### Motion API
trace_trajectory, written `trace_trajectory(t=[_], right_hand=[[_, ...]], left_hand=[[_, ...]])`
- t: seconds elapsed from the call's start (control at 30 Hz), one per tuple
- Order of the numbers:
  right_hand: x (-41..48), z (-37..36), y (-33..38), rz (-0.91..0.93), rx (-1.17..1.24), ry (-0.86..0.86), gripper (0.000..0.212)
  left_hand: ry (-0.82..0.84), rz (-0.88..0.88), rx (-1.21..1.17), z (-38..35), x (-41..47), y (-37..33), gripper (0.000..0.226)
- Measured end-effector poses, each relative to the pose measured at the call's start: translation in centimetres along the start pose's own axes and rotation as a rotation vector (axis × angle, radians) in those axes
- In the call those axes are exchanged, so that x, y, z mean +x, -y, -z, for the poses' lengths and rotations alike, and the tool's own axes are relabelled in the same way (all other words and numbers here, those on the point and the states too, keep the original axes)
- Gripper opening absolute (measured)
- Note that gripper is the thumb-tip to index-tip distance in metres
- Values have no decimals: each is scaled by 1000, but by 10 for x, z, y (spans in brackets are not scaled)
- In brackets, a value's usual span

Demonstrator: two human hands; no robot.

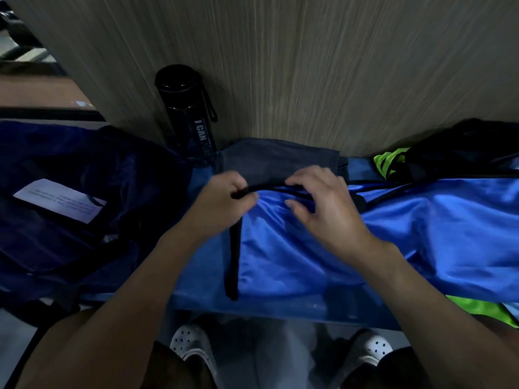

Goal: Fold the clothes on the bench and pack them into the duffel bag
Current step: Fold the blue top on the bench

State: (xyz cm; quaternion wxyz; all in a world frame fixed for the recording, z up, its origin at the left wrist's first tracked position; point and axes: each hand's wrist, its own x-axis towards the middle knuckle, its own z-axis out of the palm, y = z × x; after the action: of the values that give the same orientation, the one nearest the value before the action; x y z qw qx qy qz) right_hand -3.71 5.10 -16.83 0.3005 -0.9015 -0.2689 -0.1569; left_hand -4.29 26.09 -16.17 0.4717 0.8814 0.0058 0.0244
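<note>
A person's left hand [224,204] pinches the black trim of a glossy blue garment [309,248] spread on the table [280,308]. The right hand [325,206] curls its fingers over the same trim, thumb apart beneath, and whether it grips is unclear. A folded grey garment [275,161] lies just beyond both hands. The navy duffel bag [70,226] sits left of the left hand. The slick fabric could well slide and lose its fold if either hand lets go early.
</note>
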Motion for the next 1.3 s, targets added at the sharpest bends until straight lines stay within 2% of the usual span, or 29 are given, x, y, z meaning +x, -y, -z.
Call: trace_trajectory(t=[0.1,0.13,0.2,0.3,0.37,0.43,0.5,0.67,0.73,0.83,1.0,1.2,1.3], right_hand=[[-13,8,-3,13,-22,15,28],[-20,9,-4,18,-21,52,27],[-34,8,-6,45,-56,148,24],[-53,11,-14,43,-144,277,18],[-61,18,-19,20,-218,277,15],[-65,25,-22,-12,-304,231,13],[-68,30,-28,-51,-399,208,12],[-71,32,-46,-193,-614,224,28],[-73,31,-50,-238,-676,260,41],[-80,33,-54,-235,-786,357,58],[-86,34,-58,-230,-760,465,68],[-87,33,-53,-168,-592,386,59],[-81,30,-55,-181,-544,323,51]], left_hand=[[-165,132,-1,10,5,3,13],[-162,147,40,12,5,5,9],[-128,132,127,9,-1,7,15],[-203,-31,525,-5,-12,13,27],[-232,-173,678,-17,-20,11,23],[-120,-317,664,-28,-26,10,22],[34,-399,677,-41,-33,15,34],[263,-288,867,-53,-43,26,65],[332,-256,898,-52,-43,32,73],[419,-241,913,-48,-41,42,73],[383,-299,929,-42,-42,55,68],[381,-311,917,-23,-54,58,71],[199,-391,809,-28,-52,41,57]])
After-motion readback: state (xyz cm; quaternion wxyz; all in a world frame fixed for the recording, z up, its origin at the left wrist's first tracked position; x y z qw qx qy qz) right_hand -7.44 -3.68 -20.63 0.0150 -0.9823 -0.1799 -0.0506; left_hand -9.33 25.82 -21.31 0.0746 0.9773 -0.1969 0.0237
